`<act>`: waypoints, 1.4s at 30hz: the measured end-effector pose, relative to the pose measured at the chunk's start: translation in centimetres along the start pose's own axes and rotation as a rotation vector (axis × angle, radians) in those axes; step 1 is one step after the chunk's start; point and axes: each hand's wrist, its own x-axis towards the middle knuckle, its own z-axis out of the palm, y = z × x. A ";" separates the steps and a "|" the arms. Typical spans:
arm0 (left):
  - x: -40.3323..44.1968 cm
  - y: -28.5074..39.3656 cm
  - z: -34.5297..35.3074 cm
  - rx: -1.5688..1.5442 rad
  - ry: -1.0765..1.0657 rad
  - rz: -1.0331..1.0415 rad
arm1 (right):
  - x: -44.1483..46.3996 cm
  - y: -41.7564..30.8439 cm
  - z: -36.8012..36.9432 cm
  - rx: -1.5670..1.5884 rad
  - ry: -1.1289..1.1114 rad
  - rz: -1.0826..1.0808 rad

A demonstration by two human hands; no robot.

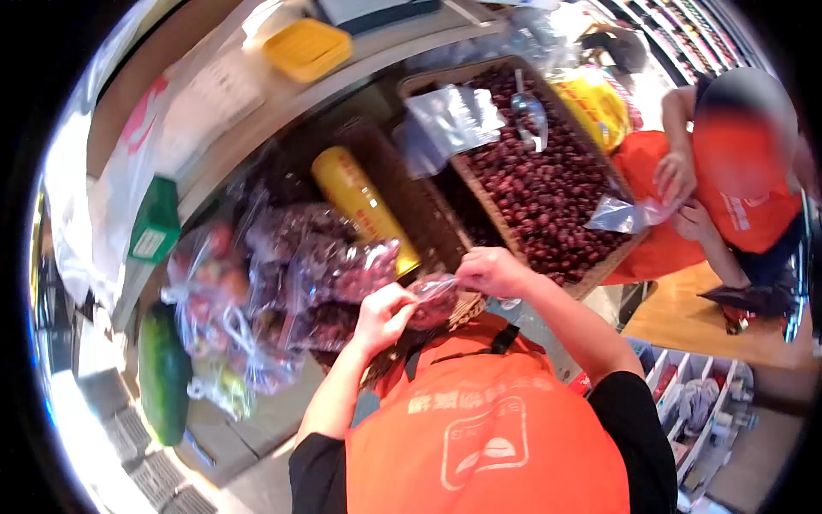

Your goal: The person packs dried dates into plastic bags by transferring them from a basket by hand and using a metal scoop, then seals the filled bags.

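A clear plastic bag (435,304) of dark red fruit, perhaps jujubes, is held in front of my apron. My left hand (385,319) pinches its left edge. On the upper right, my right hand (494,272) has its fingers closed on the bag's plastic top. Just beyond my left hand lie filled clear bags (347,276) of similar fruit, heaped together. A yellow roll (364,208) leans behind them. To the right stands a large box (505,224) full of loose dark red fruit (548,193), with a clear scoop (529,120) and plastic bags (454,120) on top.
At the right, a co-worker in an orange apron (651,180) holds a clear bag (621,214) over the box. A long green melon or gourd (163,374), bagged produce (214,291) and a green box (155,221) sit at left. A divided white tray (698,385) is at lower right.
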 end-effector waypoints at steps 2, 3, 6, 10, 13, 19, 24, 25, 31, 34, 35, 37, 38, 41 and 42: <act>0.2 0.4 -0.6 -0.069 -0.053 -0.109 | 0.1 0.0 0.0 0.016 -0.048 0.067; 0.3 0.6 -0.7 -0.096 -0.076 -0.148 | 0.2 0.0 -0.1 0.021 -0.059 0.086; 0.7 1.4 -1.1 0.080 -0.057 0.005 | 0.4 -0.4 -0.5 0.025 -0.069 0.097; 1.2 2.4 -0.5 0.338 -0.010 0.147 | 0.6 -0.6 -0.5 -0.006 -0.081 0.092; 1.1 2.2 -0.4 0.336 -0.017 0.172 | 0.5 -0.4 -0.6 -0.055 -0.074 0.063; 0.6 1.7 -0.4 0.390 0.007 0.239 | 1.0 -2.3 -1.4 -0.229 -0.053 -0.091; 0.3 2.2 -0.1 0.405 0.031 0.279 | 1.9 -3.2 0.0 -0.205 0.005 -0.244; 0.2 2.1 -0.1 0.418 0.047 0.281 | 1.9 -3.3 0.2 -0.191 -0.009 -0.247; -0.3 2.0 0.0 0.410 0.052 0.245 | 1.1 -3.1 0.8 -0.158 -0.023 -0.213; -0.1 2.9 -0.3 0.444 0.032 0.174 | 1.1 -3.1 1.0 -0.121 0.013 -0.189; 0.1 3.2 -0.3 0.472 0.028 0.185 | 1.1 -3.1 1.0 -0.099 0.030 -0.180; 0.4 3.7 0.0 0.530 0.020 0.207 | 1.1 -3.2 1.0 -0.086 0.032 -0.171; 0.5 3.6 0.4 0.537 0.037 0.216 | 1.1 -3.2 1.0 -0.079 0.033 -0.166; 0.4 3.2 0.7 0.577 0.019 0.226 | 0.9 -3.1 0.8 -0.079 0.029 -0.166; 0.4 3.1 0.8 0.566 0.027 0.223 | 0.9 -3.1 0.7 -0.072 0.028 -0.158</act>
